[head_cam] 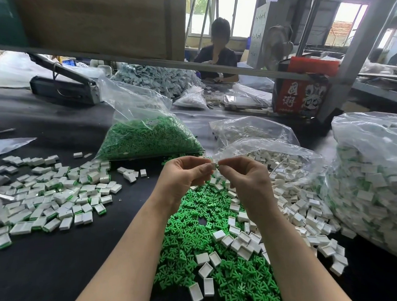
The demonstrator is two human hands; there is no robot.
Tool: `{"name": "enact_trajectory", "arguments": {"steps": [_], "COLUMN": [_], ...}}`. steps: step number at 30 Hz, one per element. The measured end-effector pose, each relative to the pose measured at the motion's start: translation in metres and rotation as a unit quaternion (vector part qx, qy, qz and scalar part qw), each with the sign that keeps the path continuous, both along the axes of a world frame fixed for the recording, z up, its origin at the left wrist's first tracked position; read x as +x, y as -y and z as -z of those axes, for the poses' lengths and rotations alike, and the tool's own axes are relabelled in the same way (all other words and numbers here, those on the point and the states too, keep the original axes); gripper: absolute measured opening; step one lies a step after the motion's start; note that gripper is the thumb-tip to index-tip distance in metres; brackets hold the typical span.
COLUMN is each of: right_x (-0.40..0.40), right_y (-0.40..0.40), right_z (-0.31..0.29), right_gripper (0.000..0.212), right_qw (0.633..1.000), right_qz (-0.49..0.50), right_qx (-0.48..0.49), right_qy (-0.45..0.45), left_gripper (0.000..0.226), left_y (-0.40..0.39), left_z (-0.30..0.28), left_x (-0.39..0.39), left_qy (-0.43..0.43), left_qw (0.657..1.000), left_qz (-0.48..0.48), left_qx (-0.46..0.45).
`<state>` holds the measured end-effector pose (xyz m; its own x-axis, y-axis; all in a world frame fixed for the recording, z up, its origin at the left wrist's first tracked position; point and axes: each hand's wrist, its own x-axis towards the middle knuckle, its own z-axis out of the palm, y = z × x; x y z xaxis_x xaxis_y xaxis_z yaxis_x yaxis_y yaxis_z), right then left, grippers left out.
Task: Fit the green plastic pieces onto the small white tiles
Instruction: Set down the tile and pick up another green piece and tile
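Left of the loose green pieces (pixel 213 250) on the black table (pixel 71 270) lies a spread of fitted tiles (pixel 50 197). Above that green heap the left hand (pixel 184 177) and the right hand (pixel 248 183) meet, both pinching one small white tile (pixel 213 166) with a bit of green at its edge. Right of the heap lie loose white tiles (pixel 288 208), spilling from an open bag (pixel 273 154).

Loose pieces (pixel 210 254) lie centre; fitted tiles (pixel 50 197) left; bare tiles (pixel 300 206), apparently, right.
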<state>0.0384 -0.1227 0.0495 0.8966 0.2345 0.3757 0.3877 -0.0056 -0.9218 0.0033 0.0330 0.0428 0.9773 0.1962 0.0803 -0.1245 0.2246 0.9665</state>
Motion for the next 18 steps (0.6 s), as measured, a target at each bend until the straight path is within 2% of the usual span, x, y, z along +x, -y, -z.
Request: {"name": "enact_trajectory", "arguments": {"steps": [7, 11, 18], "right_x": [0.001, 0.004, 0.005], "right_y": [-0.001, -0.003, -0.002], "right_z": [0.001, 0.007, 0.013], "right_gripper": [0.005, 0.020, 0.035], "right_qw": [0.999, 0.997, 0.991], "right_qz": [-0.032, -0.034, -0.017], "right_qx": [-0.005, -0.062, -0.132], "right_qy": [-0.030, -0.040, 0.014], "left_gripper": [0.029, 0.028, 0.017], "left_y": [-0.006, 0.000, 0.004], "left_z": [0.000, 0.002, 0.003], "left_x": [0.000, 0.002, 0.004], "left_qy": [0.024, 0.022, 0.002], "left_qw": [1.000, 0.999, 1.000], "left_qz": [0.003, -0.002, -0.008], "left_qx": [0.005, 0.032, 0.021]}}
